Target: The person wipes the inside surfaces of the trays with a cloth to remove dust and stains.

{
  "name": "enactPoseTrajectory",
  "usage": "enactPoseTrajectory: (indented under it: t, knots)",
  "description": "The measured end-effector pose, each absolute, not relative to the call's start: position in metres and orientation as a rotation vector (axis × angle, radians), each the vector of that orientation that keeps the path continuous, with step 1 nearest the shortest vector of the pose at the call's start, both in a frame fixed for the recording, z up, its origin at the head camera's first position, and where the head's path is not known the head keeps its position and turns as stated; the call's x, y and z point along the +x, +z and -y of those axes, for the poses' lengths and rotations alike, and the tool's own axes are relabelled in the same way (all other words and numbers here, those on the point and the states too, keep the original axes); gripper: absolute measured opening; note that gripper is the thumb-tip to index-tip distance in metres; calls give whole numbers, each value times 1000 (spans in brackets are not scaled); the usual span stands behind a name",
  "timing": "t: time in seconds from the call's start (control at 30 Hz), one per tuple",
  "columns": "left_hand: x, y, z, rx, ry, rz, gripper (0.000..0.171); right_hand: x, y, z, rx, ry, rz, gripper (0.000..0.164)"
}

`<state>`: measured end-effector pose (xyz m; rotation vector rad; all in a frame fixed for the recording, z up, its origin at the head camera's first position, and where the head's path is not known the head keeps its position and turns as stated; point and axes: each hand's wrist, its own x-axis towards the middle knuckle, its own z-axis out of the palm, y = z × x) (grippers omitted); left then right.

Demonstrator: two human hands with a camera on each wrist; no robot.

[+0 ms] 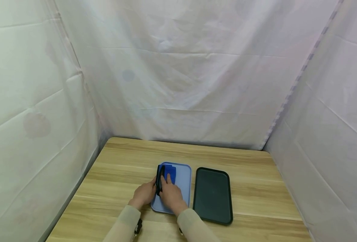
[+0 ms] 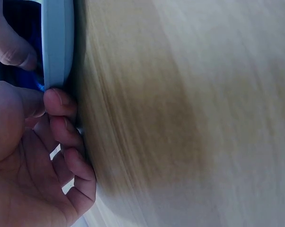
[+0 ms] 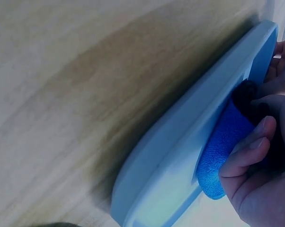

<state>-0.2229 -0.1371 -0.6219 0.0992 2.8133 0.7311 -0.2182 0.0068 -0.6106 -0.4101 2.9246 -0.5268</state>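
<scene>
Head view: a wooden table (image 1: 121, 174) stands inside white fabric walls, with two trays side by side near its front middle. The light blue tray (image 1: 184, 178) lies on the left, its long axis running away from the person; the dark green tray (image 1: 213, 195) sits just beside it on the right, parallel, with nothing in it. In the blue tray's far left part lies a blue cloth (image 1: 170, 174) with a dark strip along its left edge; the cloth's long axis runs the same way as the tray, pointing away from the person. The left hand (image 1: 144, 194) sits at the tray's left rim with fingers reaching to the dark edge of the cloth; the right hand (image 1: 170, 195) lies over the tray, fingers on the cloth. Left wrist view: the left hand's (image 2: 33, 156) fingers are curled, fingertips against the tray's rim (image 2: 57, 42) where it meets the table, the thumb up by the blue cloth (image 2: 26, 75); whether it pinches the cloth cannot be told. Right wrist view: the right hand (image 3: 263, 165) curls its fingers round the cloth (image 3: 223, 146), which is bunched into a roll against the tray's (image 3: 180, 156) inner wall, dark part at the far end.
</scene>
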Motion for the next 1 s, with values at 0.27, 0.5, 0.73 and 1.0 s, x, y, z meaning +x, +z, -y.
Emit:
enactPoseTrajectory:
  t: [0.27, 0.5, 0.73, 1.0]
  knots:
    - [-223, -624, 136, 102, 764, -2798, 50, -212, -611, -7, -392, -557, -2949, 69]
    - [-222, -619, 136, 88, 750, -2803, 50, -208, -615, -7, -396, -546, -2951, 70]
    - [-222, -618, 137, 95, 737, -2820, 49, -201, -618, -8, -412, -574, -2949, 69]
    - [-223, -619, 139, 115, 745, -2802, 49, -192, -615, -8, -407, -576, -2948, 70]
